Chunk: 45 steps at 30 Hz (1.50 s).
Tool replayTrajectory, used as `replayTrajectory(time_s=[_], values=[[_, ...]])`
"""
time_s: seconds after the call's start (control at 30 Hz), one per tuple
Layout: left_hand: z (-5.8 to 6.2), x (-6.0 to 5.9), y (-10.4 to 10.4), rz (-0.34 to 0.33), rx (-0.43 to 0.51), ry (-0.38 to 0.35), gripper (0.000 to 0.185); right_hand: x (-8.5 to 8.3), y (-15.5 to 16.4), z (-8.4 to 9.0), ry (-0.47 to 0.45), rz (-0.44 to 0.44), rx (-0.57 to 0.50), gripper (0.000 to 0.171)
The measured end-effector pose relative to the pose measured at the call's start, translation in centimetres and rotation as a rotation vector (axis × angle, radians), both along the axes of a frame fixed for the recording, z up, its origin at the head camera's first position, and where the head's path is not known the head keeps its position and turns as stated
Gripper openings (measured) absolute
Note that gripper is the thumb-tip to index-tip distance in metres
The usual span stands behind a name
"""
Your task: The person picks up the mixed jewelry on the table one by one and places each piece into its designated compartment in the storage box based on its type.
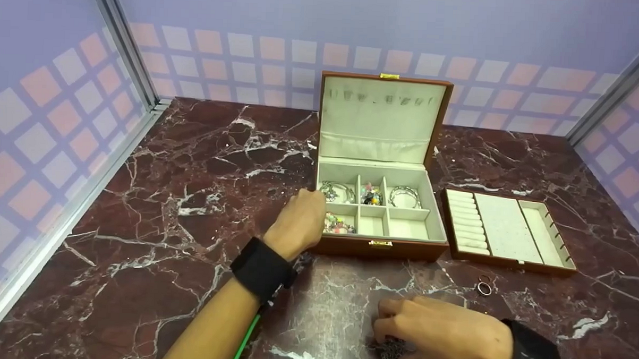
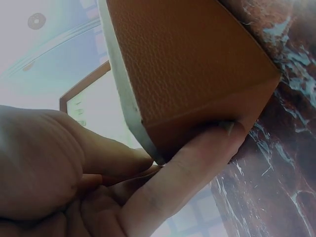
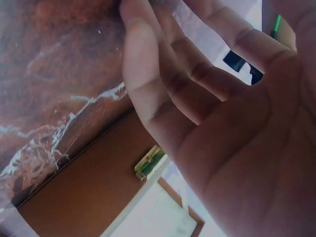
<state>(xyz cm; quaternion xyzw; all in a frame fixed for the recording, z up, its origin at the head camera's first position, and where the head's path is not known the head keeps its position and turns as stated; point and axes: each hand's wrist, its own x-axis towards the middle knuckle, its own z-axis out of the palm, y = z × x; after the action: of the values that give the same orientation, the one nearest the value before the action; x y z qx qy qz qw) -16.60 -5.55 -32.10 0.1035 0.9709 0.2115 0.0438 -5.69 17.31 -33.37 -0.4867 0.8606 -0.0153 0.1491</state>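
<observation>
Two hands are at work here on the marble worktop (image 1: pixel 164 206). My left hand (image 1: pixel 300 221) is at the front left corner of the open jewellery box (image 1: pixel 381 248), which stands toward the back middle of the worktop; the left wrist view shows one finger (image 2: pixel 197 168) pressed flat against the brown outer wall at that corner, with the other fingers curled over the rim toward the front left compartment, where a beaded bracelet (image 1: pixel 338 224) lies. I cannot tell whether those fingers pinch anything.

My right hand (image 1: pixel 441 332) rests near the front edge of the worktop, fingers bent down over a heap of silver chain (image 1: pixel 398 355), touching it; whether they have closed on it I cannot tell, though the right wrist view shows the fingers loosely bent with gaps between them.

The lift-out tray (image 1: pixel 509 231) sits just beside the box on its right, and a small ring (image 1: pixel 484 288) lies alone in front of it.

What could go wrong, as I judge it: the chain is a loose tangle, so lifting it by a single strand may drag the whole heap along or let it slip back. The ring lies near my right hand, and a careless sweep could knock it away.
</observation>
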Motion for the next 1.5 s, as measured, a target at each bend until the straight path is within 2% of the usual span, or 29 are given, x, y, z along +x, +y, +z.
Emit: replayTrajectory(time_s=[0.2,0.3,0.6,0.83,1.0,1.2,1.5], values=[[-0.1,0.1,0.0,-0.001,-0.033,0.032,0.021,-0.4,-0.3,-0.8,0.023,0.062,-0.097,0.021],[-0.2,0.1,0.0,-0.002,-0.042,0.052,0.022,-0.8,-0.3,-1.1,0.001,0.092,-0.149,0.021],[-0.2,0.1,0.0,-0.009,-0.031,0.029,0.022,-1.6,-0.1,-1.3,-0.071,0.122,-0.300,0.021],[-0.3,0.1,0.1,-0.007,-0.035,0.033,0.023,-2.1,0.4,-0.2,-0.128,0.050,-0.321,0.015],[-0.3,0.1,0.1,-0.002,-0.037,0.031,0.022,-2.5,0.4,0.6,-0.083,0.036,-0.344,0.015],[-0.2,0.1,0.0,0.001,-0.050,0.050,0.020,-2.9,0.5,1.7,-0.093,0.024,-0.385,0.015],[-0.1,0.0,0.1,0.006,-0.042,0.055,0.020,-3.5,0.3,3.6,-0.037,-0.023,-0.474,0.015]])
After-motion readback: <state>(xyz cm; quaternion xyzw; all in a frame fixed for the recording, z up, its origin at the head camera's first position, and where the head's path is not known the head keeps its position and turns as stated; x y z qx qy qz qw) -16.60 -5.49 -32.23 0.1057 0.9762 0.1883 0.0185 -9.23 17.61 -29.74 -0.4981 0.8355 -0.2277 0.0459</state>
